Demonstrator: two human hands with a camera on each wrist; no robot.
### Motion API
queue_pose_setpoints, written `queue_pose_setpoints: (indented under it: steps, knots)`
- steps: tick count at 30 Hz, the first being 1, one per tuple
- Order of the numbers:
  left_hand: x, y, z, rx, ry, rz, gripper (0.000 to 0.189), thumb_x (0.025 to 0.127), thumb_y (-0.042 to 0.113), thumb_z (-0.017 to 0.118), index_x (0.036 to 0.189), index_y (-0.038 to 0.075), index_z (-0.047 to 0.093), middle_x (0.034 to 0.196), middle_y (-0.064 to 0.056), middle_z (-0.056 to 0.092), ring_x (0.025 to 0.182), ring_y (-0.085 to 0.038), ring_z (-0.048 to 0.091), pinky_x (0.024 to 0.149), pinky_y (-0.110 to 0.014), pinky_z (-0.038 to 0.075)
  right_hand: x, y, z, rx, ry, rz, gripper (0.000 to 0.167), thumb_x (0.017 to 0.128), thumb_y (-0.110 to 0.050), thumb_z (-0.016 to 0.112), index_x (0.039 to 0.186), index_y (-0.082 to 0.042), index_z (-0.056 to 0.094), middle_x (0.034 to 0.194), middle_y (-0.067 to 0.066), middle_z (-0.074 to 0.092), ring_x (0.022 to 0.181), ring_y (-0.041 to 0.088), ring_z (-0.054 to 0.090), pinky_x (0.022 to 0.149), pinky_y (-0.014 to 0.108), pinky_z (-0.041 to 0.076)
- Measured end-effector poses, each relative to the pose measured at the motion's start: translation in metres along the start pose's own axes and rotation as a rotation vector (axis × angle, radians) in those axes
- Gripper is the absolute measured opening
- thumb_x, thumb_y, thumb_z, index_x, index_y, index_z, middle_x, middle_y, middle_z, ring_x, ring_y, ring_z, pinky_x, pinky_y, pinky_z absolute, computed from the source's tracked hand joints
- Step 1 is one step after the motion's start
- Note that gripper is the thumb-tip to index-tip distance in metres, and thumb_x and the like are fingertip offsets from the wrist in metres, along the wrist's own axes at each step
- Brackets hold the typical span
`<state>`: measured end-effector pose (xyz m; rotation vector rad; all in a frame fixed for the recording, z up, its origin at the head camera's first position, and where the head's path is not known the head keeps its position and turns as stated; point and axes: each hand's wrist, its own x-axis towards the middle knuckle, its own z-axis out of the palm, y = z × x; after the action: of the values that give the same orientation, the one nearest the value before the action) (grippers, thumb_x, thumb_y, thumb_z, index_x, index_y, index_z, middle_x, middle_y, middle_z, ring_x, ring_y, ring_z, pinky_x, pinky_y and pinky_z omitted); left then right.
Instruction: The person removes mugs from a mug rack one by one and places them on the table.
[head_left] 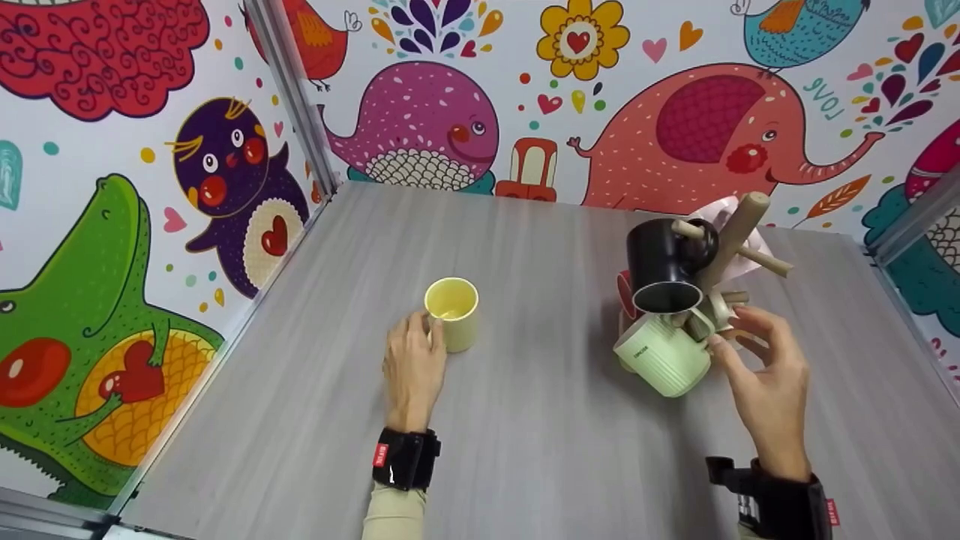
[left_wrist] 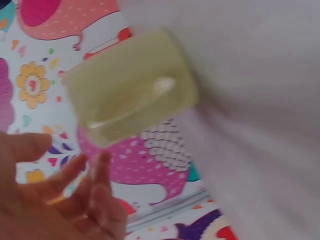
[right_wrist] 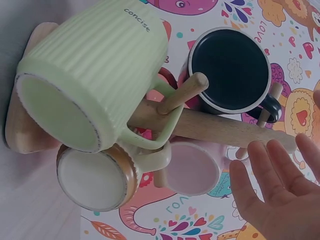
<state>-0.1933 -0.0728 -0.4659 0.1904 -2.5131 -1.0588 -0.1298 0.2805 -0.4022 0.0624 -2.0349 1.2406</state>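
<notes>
Closest to the camera, at the lower edge of the head view, wears a black wrist strap [head_left: 784,496] on the right, and one more black strap [head_left: 406,459] on the left, next to a beige sleeve [head_left: 394,514]. Has the left hand [head_left: 415,361] just beside the yellow mug [head_left: 460,334], on its handle side, with fingers relaxed and grasping nothing. Cannot tell with certainty about contact between fingertips and mug. Finds this mug standing upright on the grey tabletop [head_left: 540,427], well apart from the wooden mug rack [head_left: 732,238]. Has the right hand [head_left: 769,375] near the rack, at the right side of the green ribbed mug [head_left: 664,360], with fingers spread and released. Reads the word "concise" on this green mug, and sees a peg [right_wrist: 186,93] passing through its handle. Finds the black mug [head_left: 651,253] higher on the rack, with the mouth tilted downward. Sees also, in the right wrist view, a pink mug [right_wrist: 192,171] and a mug with cream handle [right_wrist: 92,180]. Behind, sees a wall [head_left: 510,56] printed with colourful animals.
</notes>
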Motion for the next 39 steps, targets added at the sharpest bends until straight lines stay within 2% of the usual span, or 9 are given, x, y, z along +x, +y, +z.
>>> queue_pose_setpoints:
  steps: [2, 5, 9, 13, 16, 26, 33, 39]
  knots:
    - [0.000, 0.011, -0.003, -0.030, 0.054, 0.121, 0.019, 0.099, 0.017, 0.064, 0.108, 0.001, 0.070, 0.100, -0.012, 0.069, 0.095, -0.035, 0.065, 0.076, -0.052, 0.053, 0.002, 0.000, 0.000, 0.010, 0.009, -0.010, 0.038, 0.082, 0.019, 0.070, 0.119, 0.016, 0.061, 0.111, -0.004, 0.064, 0.099, 0.008, 0.061, 0.088, 0.018, 0.048]
    - [-0.001, 0.027, -0.007, -0.053, 0.106, 0.290, 0.011, 0.096, 0.012, 0.066, 0.098, 0.002, 0.071, 0.089, -0.007, 0.068, 0.082, -0.029, 0.065, 0.068, -0.047, 0.053, 0.004, -0.001, 0.002, 0.021, 0.011, -0.017, 0.037, 0.083, 0.018, 0.069, 0.119, 0.015, 0.062, 0.113, -0.008, 0.064, 0.101, 0.009, 0.061, 0.088, 0.019, 0.047]
    - [-0.004, 0.044, -0.013, -0.060, 0.119, 0.439, 0.008, 0.095, 0.010, 0.067, 0.094, 0.003, 0.073, 0.086, -0.005, 0.068, 0.078, -0.024, 0.065, 0.066, -0.041, 0.054, 0.005, -0.003, 0.003, 0.024, 0.005, -0.014, 0.036, 0.084, 0.017, 0.069, 0.120, 0.014, 0.062, 0.114, -0.009, 0.064, 0.102, 0.009, 0.061, 0.087, 0.019, 0.047]
    - [-0.007, 0.056, -0.017, -0.067, 0.097, 0.564, 0.007, 0.094, 0.008, 0.068, 0.093, 0.004, 0.073, 0.084, -0.004, 0.069, 0.076, -0.020, 0.065, 0.067, -0.036, 0.053, 0.007, -0.004, 0.004, 0.025, 0.007, -0.011, 0.035, 0.085, 0.016, 0.069, 0.120, 0.014, 0.062, 0.113, -0.002, 0.066, 0.102, 0.010, 0.061, 0.087, 0.020, 0.047]
    - [-0.010, 0.063, -0.017, -0.069, 0.072, 0.632, 0.006, 0.094, 0.008, 0.069, 0.091, 0.004, 0.073, 0.082, -0.002, 0.069, 0.074, -0.018, 0.064, 0.065, -0.033, 0.052, 0.008, -0.006, 0.005, 0.026, 0.010, 0.008, 0.034, 0.086, 0.015, 0.068, 0.119, 0.014, 0.063, 0.111, -0.002, 0.066, 0.102, 0.010, 0.062, 0.086, 0.019, 0.047]
    - [-0.022, 0.082, -0.017, -0.069, -0.070, 0.825, 0.004, 0.093, 0.011, 0.072, 0.090, 0.009, 0.074, 0.083, 0.000, 0.069, 0.073, -0.015, 0.061, 0.065, -0.028, 0.050, 0.017, -0.010, 0.013, -0.002, 0.045, 0.093, 0.026, 0.089, 0.008, 0.070, 0.114, 0.011, 0.065, 0.103, -0.014, 0.067, 0.095, 0.008, 0.065, 0.083, 0.019, 0.048]
    - [-0.034, 0.098, -0.012, -0.010, -0.119, 0.964, 0.007, 0.094, 0.016, 0.070, 0.091, 0.012, 0.074, 0.084, 0.003, 0.069, 0.076, -0.013, 0.062, 0.065, -0.026, 0.048, 0.027, -0.009, 0.020, -0.006, 0.095, 0.158, 0.020, 0.089, 0.005, 0.070, 0.108, 0.011, 0.067, 0.094, -0.015, 0.067, 0.086, 0.000, 0.064, 0.078, 0.014, 0.049]
    - [-0.037, 0.104, -0.010, 0.010, -0.135, 1.011, 0.008, 0.094, 0.017, 0.070, 0.090, 0.013, 0.073, 0.084, 0.004, 0.068, 0.075, -0.012, 0.061, 0.064, -0.026, 0.047, 0.034, -0.011, 0.026, -0.001, 0.095, 0.163, 0.018, 0.090, 0.003, 0.069, 0.106, 0.012, 0.067, 0.091, -0.014, 0.067, 0.083, -0.001, 0.064, 0.076, 0.013, 0.050]
